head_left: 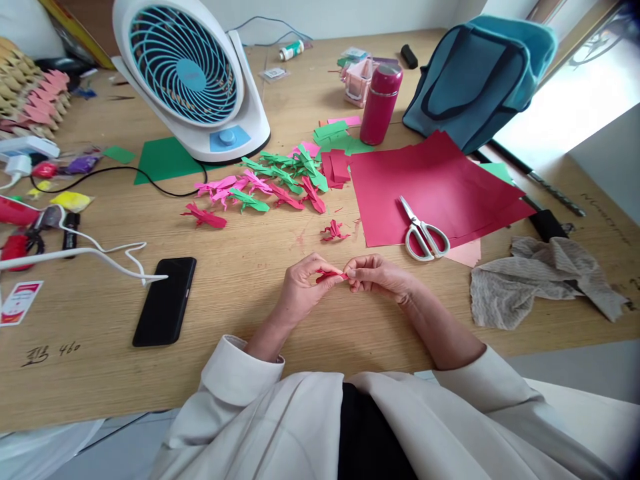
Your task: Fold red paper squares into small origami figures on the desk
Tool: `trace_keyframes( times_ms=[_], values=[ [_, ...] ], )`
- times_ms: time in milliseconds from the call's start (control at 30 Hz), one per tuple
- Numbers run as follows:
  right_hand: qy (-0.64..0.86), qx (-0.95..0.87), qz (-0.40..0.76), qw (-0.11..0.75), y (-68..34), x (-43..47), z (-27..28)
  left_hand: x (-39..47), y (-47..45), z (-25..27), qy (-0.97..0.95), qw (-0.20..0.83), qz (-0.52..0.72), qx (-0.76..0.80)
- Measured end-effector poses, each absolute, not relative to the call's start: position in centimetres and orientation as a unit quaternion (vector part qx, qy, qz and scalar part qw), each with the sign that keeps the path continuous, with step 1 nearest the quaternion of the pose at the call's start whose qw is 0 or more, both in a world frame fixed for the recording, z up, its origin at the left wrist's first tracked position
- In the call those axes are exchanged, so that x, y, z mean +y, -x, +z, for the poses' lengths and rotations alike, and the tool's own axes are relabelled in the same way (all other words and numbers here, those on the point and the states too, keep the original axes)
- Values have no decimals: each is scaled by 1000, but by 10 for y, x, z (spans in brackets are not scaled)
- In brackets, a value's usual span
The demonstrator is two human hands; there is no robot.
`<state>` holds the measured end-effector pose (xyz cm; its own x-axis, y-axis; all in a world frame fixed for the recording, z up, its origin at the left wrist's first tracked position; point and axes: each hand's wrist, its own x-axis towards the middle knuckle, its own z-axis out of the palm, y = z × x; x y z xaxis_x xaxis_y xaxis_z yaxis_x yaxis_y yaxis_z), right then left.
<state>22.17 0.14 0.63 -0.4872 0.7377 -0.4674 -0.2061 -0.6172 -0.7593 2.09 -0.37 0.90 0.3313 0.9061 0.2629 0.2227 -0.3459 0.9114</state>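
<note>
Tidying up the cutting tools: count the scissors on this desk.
1. The white-handled scissors lie on the red paper sheets, right of both hands. Clutter at the left edge may hide more.

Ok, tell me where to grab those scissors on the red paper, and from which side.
Take the scissors by the white handle loops, coming from the near right. They lie flat on the red paper with the loops toward the table's near edge and the closed blades pointing up and left, away from you. The right hand is nearer, but both hands now pinch a small red folded paper.
</note>
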Motion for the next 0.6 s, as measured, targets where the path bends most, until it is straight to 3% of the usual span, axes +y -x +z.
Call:
trace_keyframes(
  times_ms=[600],
  values=[
    [442,-350,778,277,-220,0,10,-6,-25,9,-691,430,427,395]
  ],
)
